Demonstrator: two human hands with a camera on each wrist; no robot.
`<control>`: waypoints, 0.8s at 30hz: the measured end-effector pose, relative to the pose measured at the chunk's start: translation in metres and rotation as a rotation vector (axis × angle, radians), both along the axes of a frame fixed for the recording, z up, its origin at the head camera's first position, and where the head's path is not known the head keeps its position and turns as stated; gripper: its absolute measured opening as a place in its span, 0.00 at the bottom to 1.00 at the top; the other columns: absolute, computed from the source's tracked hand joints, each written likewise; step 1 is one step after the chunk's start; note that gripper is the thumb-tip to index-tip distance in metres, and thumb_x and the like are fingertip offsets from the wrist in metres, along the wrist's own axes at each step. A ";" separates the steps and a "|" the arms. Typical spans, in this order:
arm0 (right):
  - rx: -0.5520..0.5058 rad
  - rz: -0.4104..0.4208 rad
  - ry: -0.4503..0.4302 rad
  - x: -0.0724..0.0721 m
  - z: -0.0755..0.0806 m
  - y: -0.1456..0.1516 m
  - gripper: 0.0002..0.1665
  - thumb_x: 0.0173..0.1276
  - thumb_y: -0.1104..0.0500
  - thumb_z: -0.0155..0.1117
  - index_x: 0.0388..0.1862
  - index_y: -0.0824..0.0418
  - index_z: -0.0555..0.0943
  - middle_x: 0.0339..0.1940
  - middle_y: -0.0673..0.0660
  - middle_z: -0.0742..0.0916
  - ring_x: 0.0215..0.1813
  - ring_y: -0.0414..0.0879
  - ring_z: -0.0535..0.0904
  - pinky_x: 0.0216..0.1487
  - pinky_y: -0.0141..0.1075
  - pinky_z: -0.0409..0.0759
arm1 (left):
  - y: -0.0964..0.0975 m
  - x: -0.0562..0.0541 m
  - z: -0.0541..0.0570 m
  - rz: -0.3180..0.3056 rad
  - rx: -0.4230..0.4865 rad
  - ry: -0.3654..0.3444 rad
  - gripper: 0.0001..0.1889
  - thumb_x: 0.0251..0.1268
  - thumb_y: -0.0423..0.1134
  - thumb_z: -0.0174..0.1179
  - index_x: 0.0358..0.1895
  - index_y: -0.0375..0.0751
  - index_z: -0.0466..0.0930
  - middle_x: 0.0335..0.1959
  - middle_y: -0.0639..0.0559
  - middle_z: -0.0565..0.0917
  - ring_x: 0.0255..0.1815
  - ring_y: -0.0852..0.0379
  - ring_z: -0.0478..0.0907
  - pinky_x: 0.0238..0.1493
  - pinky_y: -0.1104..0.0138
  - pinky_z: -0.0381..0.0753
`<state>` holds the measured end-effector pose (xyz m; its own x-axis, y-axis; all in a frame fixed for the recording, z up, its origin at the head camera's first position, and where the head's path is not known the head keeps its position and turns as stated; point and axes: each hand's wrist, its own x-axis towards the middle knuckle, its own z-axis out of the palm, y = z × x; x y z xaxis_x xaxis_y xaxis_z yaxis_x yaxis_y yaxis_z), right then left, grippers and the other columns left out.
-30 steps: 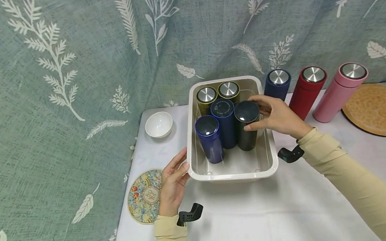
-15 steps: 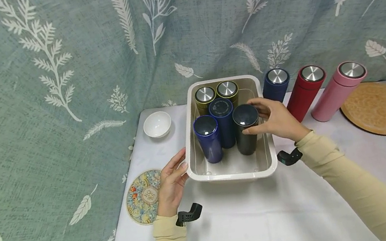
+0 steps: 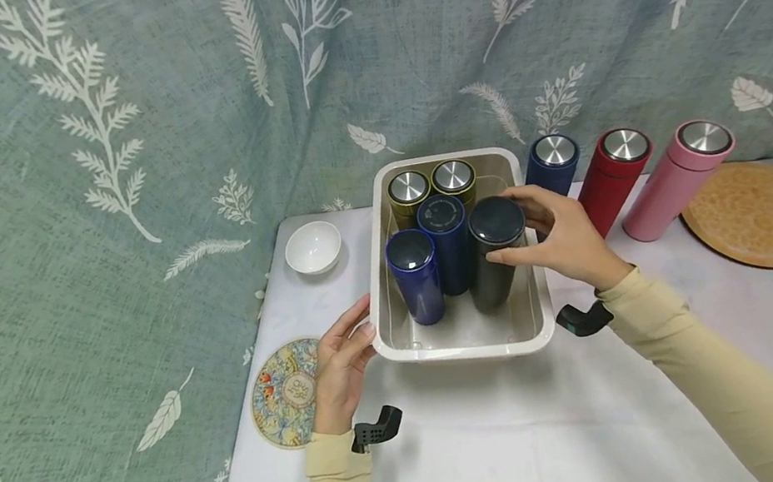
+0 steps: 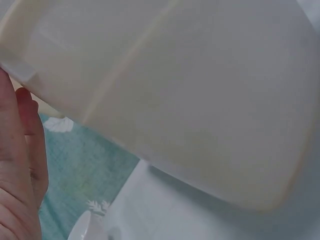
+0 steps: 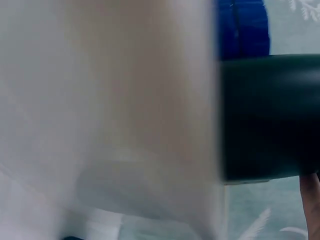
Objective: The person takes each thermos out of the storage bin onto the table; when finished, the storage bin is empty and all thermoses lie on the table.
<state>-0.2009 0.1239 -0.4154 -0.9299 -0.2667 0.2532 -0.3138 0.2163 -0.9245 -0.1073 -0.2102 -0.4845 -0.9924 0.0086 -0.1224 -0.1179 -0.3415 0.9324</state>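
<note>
A light beige plastic bin [image 3: 472,347] stands mid-table with several insulated bottles inside. At its right side, my right hand [image 3: 569,241] grips a black insulated bottle [image 3: 494,279] near the lid, thumb in front and fingers behind. The bottle tilts, its top leaning right; it shows dark green in the right wrist view [image 5: 270,117]. Beside it are a dark blue bottle [image 3: 452,260], a bright blue bottle [image 3: 420,290] and two olive bottles with silver lids [image 3: 409,188]. My left hand [image 3: 339,371] touches the bin's left rim with fairly straight fingers, also seen along the bin's wall in the left wrist view.
Right of the bin stand a navy bottle [image 3: 553,168], a red bottle [image 3: 613,188] and a pink bottle [image 3: 674,187]. A round wood-look board [image 3: 763,219] lies far right. At left are a white bowl [image 3: 313,248] and a patterned round mat [image 3: 286,400]. Leaf-print cloth hangs behind.
My right hand has shifted the black bottle slightly forward, then up and right, tilting its top to the right. My left hand has stayed at the bin's rim.
</note>
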 end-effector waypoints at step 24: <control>-0.459 -0.121 0.300 0.046 0.079 0.022 0.45 0.33 0.90 0.70 0.58 0.75 0.78 0.41 0.54 0.90 0.40 0.42 0.86 0.43 0.25 0.84 | -0.001 -0.002 -0.004 -0.013 0.061 0.007 0.28 0.70 0.24 0.53 0.73 0.23 0.61 0.57 0.54 0.82 0.50 0.63 0.84 0.45 0.74 0.85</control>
